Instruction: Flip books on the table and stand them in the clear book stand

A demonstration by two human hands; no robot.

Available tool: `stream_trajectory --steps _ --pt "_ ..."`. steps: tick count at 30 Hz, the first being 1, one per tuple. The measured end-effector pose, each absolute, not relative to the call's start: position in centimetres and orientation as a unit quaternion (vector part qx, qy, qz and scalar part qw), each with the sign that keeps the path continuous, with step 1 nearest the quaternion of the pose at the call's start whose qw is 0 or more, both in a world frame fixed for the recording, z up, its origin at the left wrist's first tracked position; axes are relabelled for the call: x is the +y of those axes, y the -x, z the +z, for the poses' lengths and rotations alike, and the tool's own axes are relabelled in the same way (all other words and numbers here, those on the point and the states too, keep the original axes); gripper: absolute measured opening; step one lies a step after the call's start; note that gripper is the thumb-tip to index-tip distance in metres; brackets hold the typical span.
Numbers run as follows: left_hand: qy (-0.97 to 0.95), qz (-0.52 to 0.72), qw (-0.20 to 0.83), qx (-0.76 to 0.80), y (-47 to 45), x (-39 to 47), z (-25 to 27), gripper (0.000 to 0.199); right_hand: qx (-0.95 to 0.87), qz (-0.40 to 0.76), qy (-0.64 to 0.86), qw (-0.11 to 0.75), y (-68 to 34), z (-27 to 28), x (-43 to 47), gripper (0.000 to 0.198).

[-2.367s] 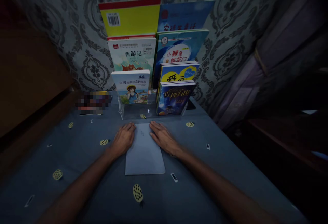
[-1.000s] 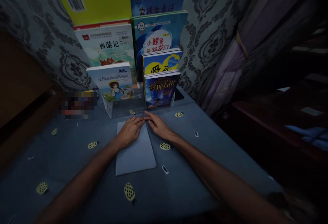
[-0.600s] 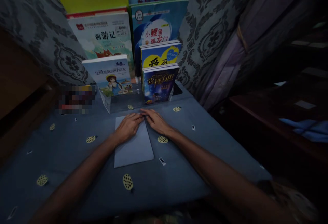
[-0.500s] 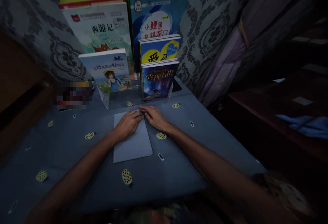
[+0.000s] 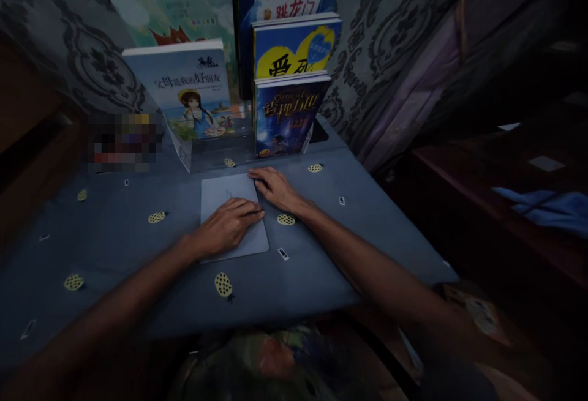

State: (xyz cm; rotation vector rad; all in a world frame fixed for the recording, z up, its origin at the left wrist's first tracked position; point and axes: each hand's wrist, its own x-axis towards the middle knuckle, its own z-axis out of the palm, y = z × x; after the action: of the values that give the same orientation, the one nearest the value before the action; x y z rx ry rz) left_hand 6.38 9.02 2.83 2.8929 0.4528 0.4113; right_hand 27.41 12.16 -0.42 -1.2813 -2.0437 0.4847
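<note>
A pale, flat, rectangular sheet or thin booklet [image 5: 220, 190] lies on the patterned tablecloth, with a faint mark near its top; I cannot tell which of the two it is. My left hand [image 5: 232, 224] rests flat across its middle, fingers reaching over to the right edge. At the top right corner, the fingertips of my right hand [image 5: 274, 188] press down, while the palm lies on the cloth beside it. Both hands have their fingers stretched out. The left hand hides the middle of the pale piece.
Behind the hands, a clear acrylic stand [image 5: 220, 155] holds upright books, among them a blue picture-cover book [image 5: 193, 98] and a dark blue book [image 5: 287, 116]. A blurred-out item [image 5: 124, 144] lies left. The grey tablecloth [image 5: 151, 278] ends at the near edge. A curtain [image 5: 413, 82] hangs right.
My left hand has slid down the right edge toward me, away from my right hand, which stays at the top corner. The view has tilted down.
</note>
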Motion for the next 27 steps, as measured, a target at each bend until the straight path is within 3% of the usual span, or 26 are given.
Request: stream_trajectory --steps 10,27 --pt "-0.979 0.113 0.142 0.092 -5.5 5.4 3.8 0.037 -0.783 0.180 0.492 0.335 -27.3 -0.5 12.1 0.040" --pt "-0.977 0.161 0.053 0.131 -7.2 7.6 2.4 0.032 -0.786 0.156 0.490 0.343 -27.6 -0.8 12.0 0.037"
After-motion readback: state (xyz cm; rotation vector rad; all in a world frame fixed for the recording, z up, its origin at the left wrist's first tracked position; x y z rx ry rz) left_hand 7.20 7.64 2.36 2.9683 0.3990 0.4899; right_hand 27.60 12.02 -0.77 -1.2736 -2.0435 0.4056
